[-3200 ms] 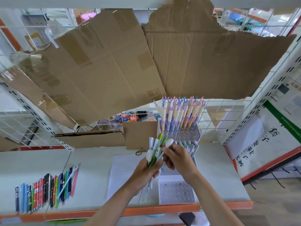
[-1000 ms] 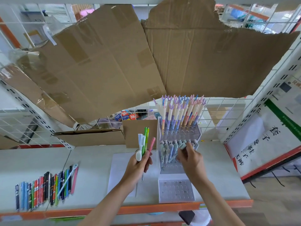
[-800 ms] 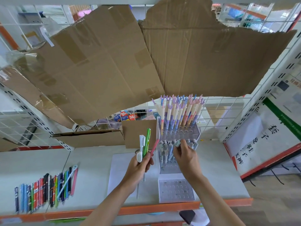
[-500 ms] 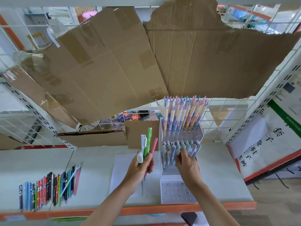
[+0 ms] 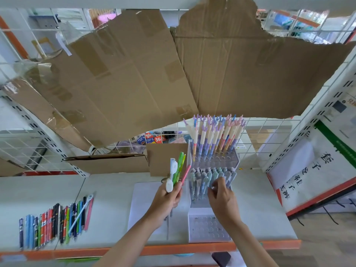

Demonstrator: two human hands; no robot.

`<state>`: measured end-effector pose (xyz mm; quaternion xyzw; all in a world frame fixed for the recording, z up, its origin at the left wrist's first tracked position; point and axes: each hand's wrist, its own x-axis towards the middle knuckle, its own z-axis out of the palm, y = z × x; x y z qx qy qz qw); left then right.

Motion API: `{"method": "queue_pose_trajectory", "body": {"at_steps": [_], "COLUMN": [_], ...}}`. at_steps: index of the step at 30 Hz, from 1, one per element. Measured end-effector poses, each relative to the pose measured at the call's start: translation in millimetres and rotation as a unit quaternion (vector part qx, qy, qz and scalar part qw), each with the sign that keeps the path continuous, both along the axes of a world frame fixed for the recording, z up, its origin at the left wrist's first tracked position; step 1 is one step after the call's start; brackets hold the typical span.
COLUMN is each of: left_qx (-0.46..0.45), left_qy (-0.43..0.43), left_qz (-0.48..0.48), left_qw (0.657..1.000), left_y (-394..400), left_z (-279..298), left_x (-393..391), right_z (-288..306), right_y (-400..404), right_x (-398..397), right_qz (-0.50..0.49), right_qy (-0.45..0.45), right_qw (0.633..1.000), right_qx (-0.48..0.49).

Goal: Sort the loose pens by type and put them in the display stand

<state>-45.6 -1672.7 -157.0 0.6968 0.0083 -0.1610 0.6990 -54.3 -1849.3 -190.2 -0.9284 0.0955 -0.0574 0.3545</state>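
A clear tiered display stand sits on the shelf. Its top tier holds tall pastel pens, its middle tier pale blue-green pens, and its front tier shows bare holes. My left hand grips a small bunch of pens, white, green and pink, pointing up just left of the stand. My right hand reaches into the middle tier, fingers curled among the pale pens; a pen in its grip cannot be made out.
A row of loose pens in several colours lies at the left of the shelf. A white sheet lies under my left hand. Cardboard sheets hang overhead and behind. The orange shelf edge runs along the front.
Earlier my right hand drew a pen from the left hand's bunch and carried it to the stand's middle tier. It has since shifted slightly within that tier. The left hand's bunch has stayed put.
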Motion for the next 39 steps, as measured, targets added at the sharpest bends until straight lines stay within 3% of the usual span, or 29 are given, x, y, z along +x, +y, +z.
{"method": "queue_pose_trajectory", "body": {"at_steps": [6, 10, 15, 20, 23, 27, 33, 35, 38, 39], "left_qx": [0.041, 0.066, 0.03, 0.041, 0.028, 0.04, 0.061, 0.069, 0.056, 0.039], "left_qy": [-0.025, -0.057, -0.043, -0.071, -0.069, -0.076, -0.097, -0.093, -0.058, -0.042], "left_qz": [-0.017, -0.067, -0.039, -0.067, -0.064, -0.075, -0.085, -0.077, -0.039, -0.018], "left_qw": [0.999, 0.994, 0.998, 0.994, 0.995, 0.993, 0.99, 0.99, 0.996, 0.998], "left_y": [-16, -25, -12, -18, -17, -12, -22, -20, -12, -9], "left_z": [6, 21, 15, 22, 25, 19, 18, 15, 10, 8], "left_x": [2, -3, 0, -5, -5, -1, -5, -5, -4, -4], "right_z": [57, 64, 66, 71, 75, 80, 71, 72, 83, 85], "right_y": [27, 38, 24, 38, 32, 21, 26, 17, -7, -15], "right_x": [0, 7, 14, 13, 17, 20, 10, 13, 14, 13], "right_qz": [0.114, 0.151, 0.116, 0.172, 0.138, 0.019, 0.089, 0.039, -0.069, -0.087], "right_qy": [-0.065, -0.061, -0.088, -0.006, -0.019, -0.028, 0.06, 0.043, -0.023, -0.045], "right_qw": [0.985, 0.985, 0.988, 0.985, 0.989, 0.987, 0.985, 0.983, 0.949, 0.95], "right_qx": [0.116, 0.058, 0.059, 0.007, 0.052, 0.16, 0.132, 0.176, 0.308, 0.296]}}
